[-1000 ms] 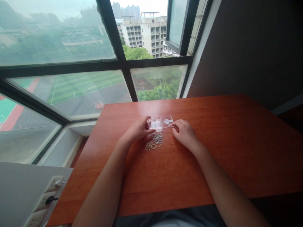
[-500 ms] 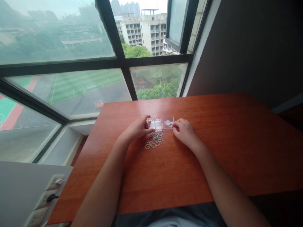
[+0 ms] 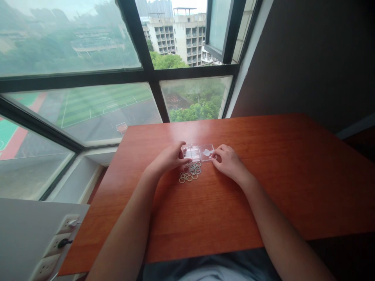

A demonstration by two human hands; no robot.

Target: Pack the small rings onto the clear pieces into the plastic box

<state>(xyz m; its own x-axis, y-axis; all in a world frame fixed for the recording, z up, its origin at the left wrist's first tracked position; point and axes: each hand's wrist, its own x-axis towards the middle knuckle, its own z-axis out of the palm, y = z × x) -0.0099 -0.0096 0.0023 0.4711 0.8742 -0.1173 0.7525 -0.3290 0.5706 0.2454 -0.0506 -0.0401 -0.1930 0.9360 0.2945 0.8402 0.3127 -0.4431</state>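
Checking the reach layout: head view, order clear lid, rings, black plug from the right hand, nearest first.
1. Clear lid: at fingertips of the right hand.
2. Rings: leftward, on the tabletop.
3. Black plug: far left, in wall socket.

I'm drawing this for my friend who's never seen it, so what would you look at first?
Probably the big window at the top, with a green sports field outside on the left. Next, the reddish-brown table below it, with a little pile of rings near the middle. Just behind them is a small clear box, between the left hand and right hand.
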